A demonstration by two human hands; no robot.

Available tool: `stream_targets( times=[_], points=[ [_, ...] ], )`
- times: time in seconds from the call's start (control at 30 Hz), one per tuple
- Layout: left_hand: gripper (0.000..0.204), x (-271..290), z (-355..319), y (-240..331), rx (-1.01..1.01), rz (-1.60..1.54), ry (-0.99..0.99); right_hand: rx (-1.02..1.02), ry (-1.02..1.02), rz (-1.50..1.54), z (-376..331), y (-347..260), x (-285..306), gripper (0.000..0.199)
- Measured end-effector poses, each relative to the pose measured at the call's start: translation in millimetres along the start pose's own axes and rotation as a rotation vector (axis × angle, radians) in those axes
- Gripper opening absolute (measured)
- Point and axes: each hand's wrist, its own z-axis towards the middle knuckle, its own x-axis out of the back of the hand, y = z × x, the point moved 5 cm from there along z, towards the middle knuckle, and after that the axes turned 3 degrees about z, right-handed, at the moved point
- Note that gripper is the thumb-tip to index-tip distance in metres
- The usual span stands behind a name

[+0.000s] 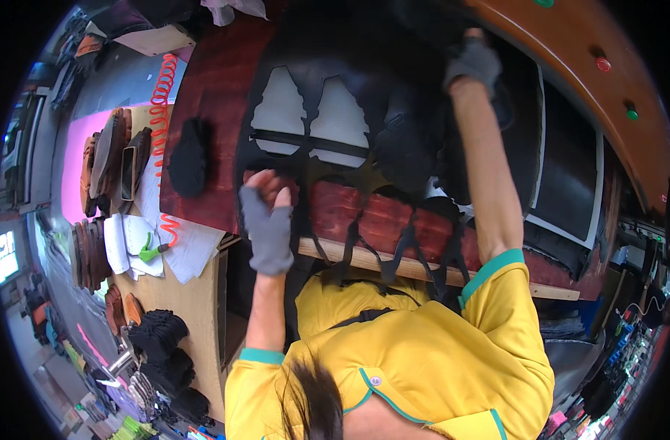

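Observation:
A black sheet [328,44], seemingly leather, lies over a dark red board [210,125]. Two tapering cut-outs show white beneath, with a narrow black strip crossing them. Strips of the sheet hang ragged over the board's front edge. My left hand [269,231], in a grey fingerless glove, is at the sheet's front left edge, thumb and fingers apart, nothing seen in it. My right hand [473,62], gloved alike, reaches far over the sheet beneath the orange machine beam; its fingers are mostly hidden in shadow. A loose black cut piece [188,158] rests on the board, left of my left hand.
An orange machine beam [584,44] with red and green buttons arches over the far right. At left, a side table [188,315] carries brown shaped dies or stacks [111,161], papers [195,249] and a green-nozzled air gun [151,251] on a red coiled hose [161,95].

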Motion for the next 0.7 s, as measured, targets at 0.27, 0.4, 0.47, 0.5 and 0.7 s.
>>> stream_targets(
  times=[0.27,0.4,0.47,0.5,0.7],
  points=[
    [0.05,-120,-90,-17,0.527,-0.721,-0.466,0.745,-1.292,-0.828,-102,-11,58,0.037],
    [0.048,-153,-94,-31,0.744,-1.082,-0.313,0.696,-1.233,-0.903,-113,3,77,0.032],
    [0.041,-155,-94,-37,0.814,-1.16,-0.286,0.784,-1.301,-0.911,-122,2,81,0.036],
    [0.037,-156,-93,-39,0.847,-1.212,-0.289,0.863,-1.345,-0.959,-128,3,83,0.04],
    [0.032,-170,-83,-35,0.672,-1.292,-0.54,0.99,-1.413,-1.093,-134,1,72,0.044]
  ],
)
